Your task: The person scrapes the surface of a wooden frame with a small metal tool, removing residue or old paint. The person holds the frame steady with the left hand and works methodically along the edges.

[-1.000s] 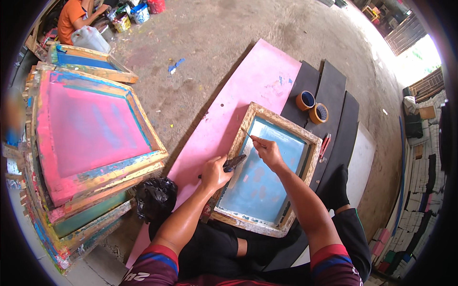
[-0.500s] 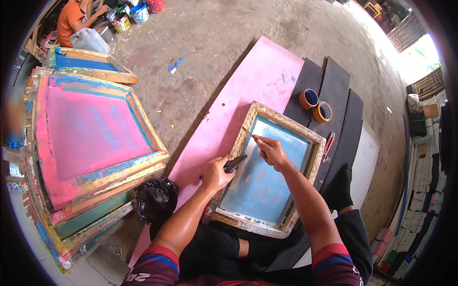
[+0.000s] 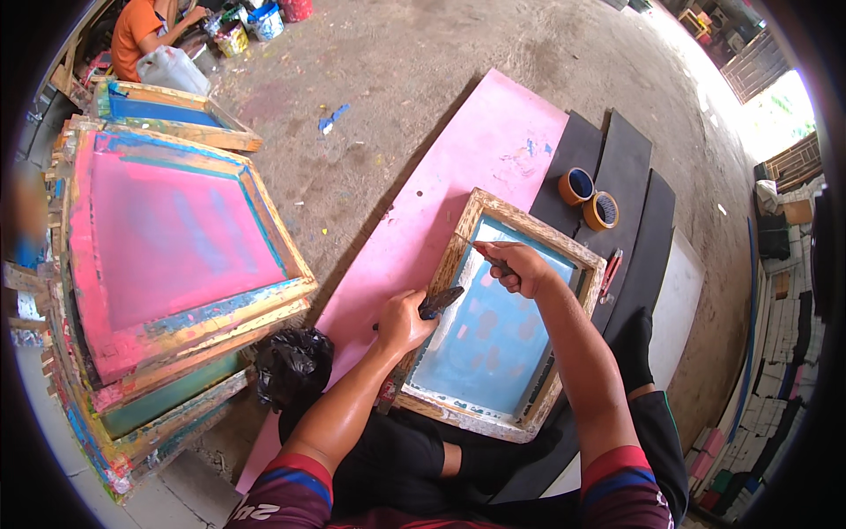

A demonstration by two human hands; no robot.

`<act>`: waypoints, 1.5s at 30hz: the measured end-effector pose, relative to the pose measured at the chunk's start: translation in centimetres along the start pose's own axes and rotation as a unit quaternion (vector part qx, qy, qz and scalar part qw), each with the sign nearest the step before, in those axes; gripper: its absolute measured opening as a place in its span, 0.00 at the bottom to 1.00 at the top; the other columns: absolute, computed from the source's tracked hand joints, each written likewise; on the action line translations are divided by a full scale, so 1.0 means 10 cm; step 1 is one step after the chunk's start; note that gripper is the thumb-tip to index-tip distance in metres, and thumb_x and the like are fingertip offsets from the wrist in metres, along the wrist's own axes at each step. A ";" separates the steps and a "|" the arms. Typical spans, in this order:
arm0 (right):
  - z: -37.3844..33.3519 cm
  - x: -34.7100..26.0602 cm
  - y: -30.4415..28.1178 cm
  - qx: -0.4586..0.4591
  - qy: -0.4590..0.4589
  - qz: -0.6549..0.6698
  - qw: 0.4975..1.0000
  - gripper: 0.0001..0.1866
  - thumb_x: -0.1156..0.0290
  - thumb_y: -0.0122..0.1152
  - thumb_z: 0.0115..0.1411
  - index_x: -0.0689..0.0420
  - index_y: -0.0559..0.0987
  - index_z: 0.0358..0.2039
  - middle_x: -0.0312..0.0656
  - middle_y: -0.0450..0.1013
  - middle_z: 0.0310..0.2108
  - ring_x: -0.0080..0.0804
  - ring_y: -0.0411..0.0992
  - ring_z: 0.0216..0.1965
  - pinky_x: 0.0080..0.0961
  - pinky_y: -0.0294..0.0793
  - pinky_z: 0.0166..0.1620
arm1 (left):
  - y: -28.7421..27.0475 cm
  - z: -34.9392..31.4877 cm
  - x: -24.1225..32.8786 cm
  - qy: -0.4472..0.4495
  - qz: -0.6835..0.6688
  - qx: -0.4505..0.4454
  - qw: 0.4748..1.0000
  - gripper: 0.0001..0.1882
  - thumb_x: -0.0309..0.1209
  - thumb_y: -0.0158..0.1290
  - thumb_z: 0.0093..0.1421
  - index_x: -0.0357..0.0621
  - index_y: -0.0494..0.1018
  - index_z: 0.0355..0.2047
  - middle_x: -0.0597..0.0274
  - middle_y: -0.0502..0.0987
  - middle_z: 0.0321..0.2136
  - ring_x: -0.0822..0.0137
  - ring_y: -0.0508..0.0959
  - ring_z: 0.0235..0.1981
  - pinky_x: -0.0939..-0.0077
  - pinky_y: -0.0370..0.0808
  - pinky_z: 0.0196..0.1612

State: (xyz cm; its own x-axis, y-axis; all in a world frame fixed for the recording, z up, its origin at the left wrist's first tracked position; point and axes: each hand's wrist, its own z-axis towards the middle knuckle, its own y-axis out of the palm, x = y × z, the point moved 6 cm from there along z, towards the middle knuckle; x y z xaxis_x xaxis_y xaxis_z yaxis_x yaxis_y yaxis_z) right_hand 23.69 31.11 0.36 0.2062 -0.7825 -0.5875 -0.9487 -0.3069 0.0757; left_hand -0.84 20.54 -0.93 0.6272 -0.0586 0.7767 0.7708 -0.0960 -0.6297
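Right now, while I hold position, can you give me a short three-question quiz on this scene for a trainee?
1. How many tape rolls are on the black boards?

2. True or false: the left hand is empty.

3. What colour is most of the mesh in the frame nearest that hand?
a) pink
b) blue
c) green

Key:
1. Two.
2. False: it holds a dark tool.
3. b) blue.
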 end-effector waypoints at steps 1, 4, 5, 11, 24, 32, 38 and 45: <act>-0.02 -0.04 0.01 0.007 -0.009 -0.022 1.000 0.22 0.55 0.60 0.80 0.45 0.83 0.68 0.31 0.68 0.27 0.15 0.56 0.19 0.21 0.53 0.20 | -0.01 0.00 0.01 0.000 -0.013 0.008 1.000 0.21 0.32 0.73 0.51 0.39 0.85 0.45 0.46 0.85 0.33 0.42 0.86 0.36 0.52 0.82 0.42; -0.11 -0.11 -0.01 0.112 -0.151 -0.216 0.958 0.20 0.56 0.60 0.78 0.45 0.86 0.65 0.42 0.80 0.31 0.31 0.75 0.25 0.34 0.73 0.30 | -0.02 0.03 0.07 0.004 -0.045 0.027 0.999 0.16 0.31 0.73 0.50 0.39 0.84 0.38 0.45 0.83 0.31 0.40 0.85 0.35 0.50 0.82 0.40; -0.18 -0.07 0.02 0.170 -0.239 -0.293 0.910 0.20 0.56 0.61 0.78 0.44 0.86 0.64 0.44 0.83 0.33 0.37 0.80 0.29 0.38 0.78 0.34 | -0.01 0.03 0.08 0.006 -0.047 0.030 0.998 0.16 0.31 0.72 0.50 0.39 0.84 0.37 0.45 0.83 0.30 0.40 0.85 0.34 0.50 0.81 0.40; -0.49 0.06 0.33 0.286 -0.283 -0.420 0.814 0.17 0.58 0.63 0.75 0.43 0.88 0.60 0.51 0.87 0.41 0.54 0.86 0.44 0.49 0.84 0.50 | -0.01 0.00 0.02 -0.009 -0.032 0.023 0.999 0.14 0.32 0.73 0.49 0.39 0.81 0.33 0.46 0.83 0.30 0.40 0.85 0.34 0.49 0.81 0.39; -0.48 0.09 0.35 0.309 -0.318 -0.450 0.775 0.16 0.58 0.63 0.75 0.42 0.88 0.59 0.45 0.86 0.32 0.50 0.86 0.37 0.46 0.83 0.42 | -0.02 0.01 0.04 -0.004 -0.024 0.027 0.999 0.14 0.31 0.72 0.48 0.39 0.81 0.32 0.47 0.83 0.30 0.41 0.84 0.34 0.49 0.80 0.39; -0.50 0.07 0.38 0.308 -0.324 -0.451 0.772 0.16 0.59 0.64 0.75 0.43 0.88 0.58 0.47 0.86 0.32 0.52 0.86 0.37 0.47 0.83 0.41 | -0.03 0.00 0.06 -0.002 -0.016 0.033 0.999 0.14 0.31 0.72 0.48 0.39 0.82 0.32 0.47 0.83 0.30 0.41 0.85 0.33 0.49 0.81 0.39; -0.55 0.01 0.43 0.316 -0.304 -0.458 0.773 0.15 0.60 0.64 0.74 0.43 0.89 0.57 0.52 0.85 0.33 0.55 0.85 0.37 0.49 0.83 0.42 | -0.03 0.01 0.05 0.003 -0.022 0.032 0.999 0.14 0.31 0.72 0.49 0.39 0.83 0.33 0.46 0.84 0.31 0.41 0.85 0.34 0.49 0.81 0.39; -0.58 -0.04 0.59 0.324 -0.252 -0.513 0.754 0.17 0.62 0.62 0.75 0.40 0.86 0.61 0.53 0.84 0.31 0.56 0.85 0.33 0.51 0.83 0.37 | -0.05 0.00 0.05 0.007 -0.036 0.037 0.999 0.18 0.31 0.73 0.50 0.38 0.84 0.40 0.44 0.85 0.34 0.40 0.86 0.36 0.50 0.83 0.42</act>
State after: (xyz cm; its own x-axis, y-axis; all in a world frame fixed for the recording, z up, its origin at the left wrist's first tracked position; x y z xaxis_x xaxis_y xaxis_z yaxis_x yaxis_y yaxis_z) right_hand 19.41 26.44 5.67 0.9488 0.0407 -0.3132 -0.3038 -0.1532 -0.9403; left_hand -0.93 20.53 -0.26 0.5691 -0.0688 0.8194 0.8200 -0.0268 -0.5717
